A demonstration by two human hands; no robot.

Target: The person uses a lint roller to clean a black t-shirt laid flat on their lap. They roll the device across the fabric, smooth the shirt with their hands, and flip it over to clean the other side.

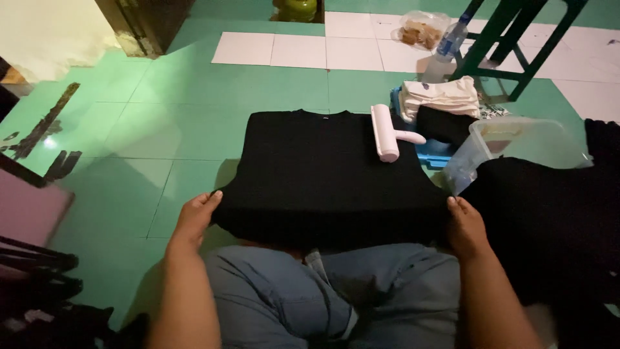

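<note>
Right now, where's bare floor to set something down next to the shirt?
Free: green tiles left of the black garment, beyond the left hand, and the strip past its collar up to the white tiles. Crowded: right side, where the lint roller, blue tray, folded cloths, clear plastic tub and dark pile pack in by the right hand.

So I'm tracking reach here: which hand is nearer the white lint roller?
Right. The right hand grips the black garment at its right edge, below the lint roller; the left hand holds the opposite edge, farther away.
</note>
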